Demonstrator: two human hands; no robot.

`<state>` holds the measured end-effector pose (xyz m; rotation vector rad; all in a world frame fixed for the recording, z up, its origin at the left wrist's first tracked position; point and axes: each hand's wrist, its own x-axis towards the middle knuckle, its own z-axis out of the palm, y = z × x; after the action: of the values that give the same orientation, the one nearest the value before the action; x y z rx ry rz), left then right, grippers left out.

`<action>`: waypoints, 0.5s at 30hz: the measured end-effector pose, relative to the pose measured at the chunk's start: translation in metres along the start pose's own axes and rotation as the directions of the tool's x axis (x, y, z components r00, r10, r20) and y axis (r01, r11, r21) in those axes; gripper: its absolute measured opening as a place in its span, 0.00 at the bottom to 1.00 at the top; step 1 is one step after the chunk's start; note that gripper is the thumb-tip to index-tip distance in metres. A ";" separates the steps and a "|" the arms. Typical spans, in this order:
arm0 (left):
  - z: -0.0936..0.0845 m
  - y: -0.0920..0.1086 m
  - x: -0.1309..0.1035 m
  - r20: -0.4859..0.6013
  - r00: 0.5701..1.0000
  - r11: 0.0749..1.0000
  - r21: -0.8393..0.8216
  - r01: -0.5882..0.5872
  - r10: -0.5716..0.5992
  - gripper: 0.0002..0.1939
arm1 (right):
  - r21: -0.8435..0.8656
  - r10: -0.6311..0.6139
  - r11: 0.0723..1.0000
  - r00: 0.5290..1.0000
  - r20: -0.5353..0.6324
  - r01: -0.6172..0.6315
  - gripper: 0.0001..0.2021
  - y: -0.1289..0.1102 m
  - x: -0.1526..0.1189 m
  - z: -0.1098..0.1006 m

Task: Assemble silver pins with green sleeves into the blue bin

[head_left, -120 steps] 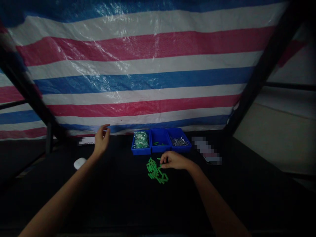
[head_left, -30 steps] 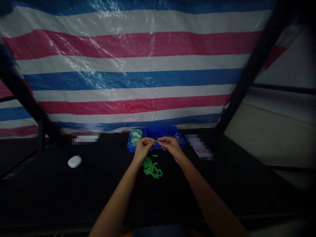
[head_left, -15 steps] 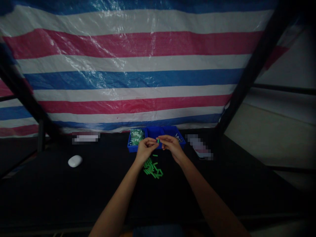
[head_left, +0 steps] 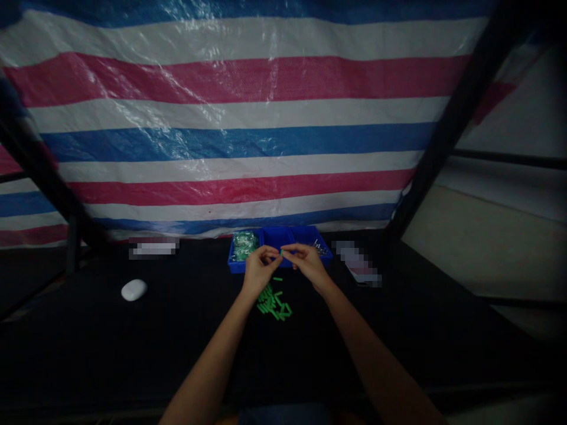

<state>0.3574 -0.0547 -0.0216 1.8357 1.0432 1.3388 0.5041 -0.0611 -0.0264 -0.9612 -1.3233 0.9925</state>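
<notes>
My left hand (head_left: 259, 270) and my right hand (head_left: 310, 265) meet fingertip to fingertip in front of a blue divided tray (head_left: 238, 267). Between the pinched fingertips a small green piece (head_left: 282, 252) shows, mostly covered by the fingers. Both hands are closed on it. Below them, a loose pile of short green pieces (head_left: 271, 304) lies on the black table. Clear bags (head_left: 244, 245) with something green in them fill the tray's left compartment. Small metal parts (head_left: 319, 247) lie in the right compartment, partly behind my right hand.
A white rounded object (head_left: 133, 290) rests on the black table (head_left: 177, 336) at the left. A blurred-out item (head_left: 154, 248) is at the back left, another (head_left: 358, 263) right of the tray. Behind hangs a striped sheet (head_left: 248, 141) between dark posts.
My right hand has shifted slightly left, its fingertips now closer to those of my left hand. Less of the green piece between them shows.
</notes>
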 end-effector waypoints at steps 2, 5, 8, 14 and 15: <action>-0.001 0.004 -0.002 -0.007 0.999 0.994 0.097 -0.042 0.043 0.08 | -0.033 -0.027 0.999 0.999 0.020 0.027 0.14 0.002 0.000 0.000; -0.001 0.011 -0.005 0.001 0.996 0.973 0.214 -0.091 0.093 0.07 | -0.049 -0.049 0.998 0.998 0.025 0.050 0.13 0.004 0.001 0.000; -0.003 0.018 -0.007 -0.013 0.990 0.948 0.289 -0.131 0.140 0.08 | -0.076 -0.067 0.995 0.998 -0.008 0.067 0.13 0.005 0.003 -0.001; -0.073 0.012 -0.006 -0.280 0.956 0.913 0.407 0.036 0.087 0.16 | -0.219 -0.093 0.974 0.983 -0.161 0.056 0.15 0.011 0.007 -0.009; -0.096 0.007 -0.006 -0.331 0.942 0.887 0.449 0.107 0.054 0.18 | -0.246 -0.099 0.968 0.980 -0.170 0.055 0.15 0.012 0.007 -0.010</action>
<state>0.2662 -0.0600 0.0084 1.9476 1.6858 1.5168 0.5135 -0.0504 -0.0362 -1.1453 -1.3361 0.6772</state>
